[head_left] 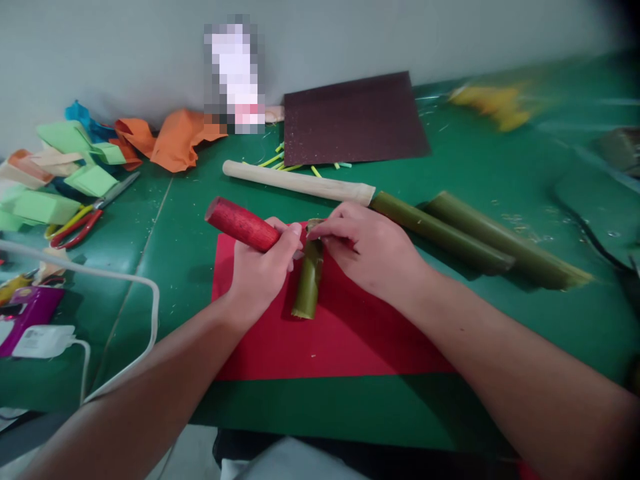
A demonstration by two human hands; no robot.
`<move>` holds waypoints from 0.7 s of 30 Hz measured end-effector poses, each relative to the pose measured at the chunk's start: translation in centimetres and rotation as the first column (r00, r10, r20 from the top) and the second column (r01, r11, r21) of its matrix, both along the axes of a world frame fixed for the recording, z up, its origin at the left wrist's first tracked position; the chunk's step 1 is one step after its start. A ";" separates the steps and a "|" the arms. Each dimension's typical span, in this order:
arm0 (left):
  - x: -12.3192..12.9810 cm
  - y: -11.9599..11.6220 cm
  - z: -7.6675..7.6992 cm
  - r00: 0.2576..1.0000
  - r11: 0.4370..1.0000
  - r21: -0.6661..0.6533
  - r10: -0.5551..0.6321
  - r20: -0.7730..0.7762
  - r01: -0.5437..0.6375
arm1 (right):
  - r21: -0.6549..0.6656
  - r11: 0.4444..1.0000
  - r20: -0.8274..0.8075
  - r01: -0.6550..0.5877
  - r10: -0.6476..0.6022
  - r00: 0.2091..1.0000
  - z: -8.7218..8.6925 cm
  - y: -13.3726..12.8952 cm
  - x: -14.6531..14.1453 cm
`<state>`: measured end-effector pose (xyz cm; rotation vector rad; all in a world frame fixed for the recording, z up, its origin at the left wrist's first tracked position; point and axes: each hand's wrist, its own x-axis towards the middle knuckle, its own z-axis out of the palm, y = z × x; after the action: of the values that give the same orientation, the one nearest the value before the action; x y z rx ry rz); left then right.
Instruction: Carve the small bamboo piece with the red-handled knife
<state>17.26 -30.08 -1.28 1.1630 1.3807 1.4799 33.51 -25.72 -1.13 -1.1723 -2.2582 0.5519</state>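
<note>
Short green bamboo segment (pixel 308 287) sits between the two hands, over the red sheet (pixel 370 350), slanting toward the wearer; whether its lower end touches the sheet cannot be told. Right hand (pixel 370 247): thumb and fingers pinched on the segment's upper end. Left hand (pixel 260 270): wrapped around a red cylinder (pixel 243 221), its thumb just beside the segment.

Risk noted: the pinch covers only one end, so the segment could swing or slip if knocked by the left fingers. The cut rim looks rough and could splinter into the fingertips under pressure.

Beyond the sheet lie a pale stick (pixel 295 182) and two longer green bamboo tubes (pixel 440 230); being round, these could roll if bumped. A white cable (pixel 156 310) loops beside the left forearm, a possible snag. Scissors (pixel 94 208) lie well apart, at left, near orange paper (pixel 177 143).
</note>
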 end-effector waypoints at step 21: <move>0.0 -0.5 -0.5 0.995 0.993 0.083 -0.076 -0.070 0.082 | -0.074 0.997 -0.163 -0.002 -0.010 0.987 -1.2 1.0 -1.0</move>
<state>17.24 -30.56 -1.80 1.3169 1.3109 1.4682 32.49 -24.74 -2.33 -1.1246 -2.1121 0.7090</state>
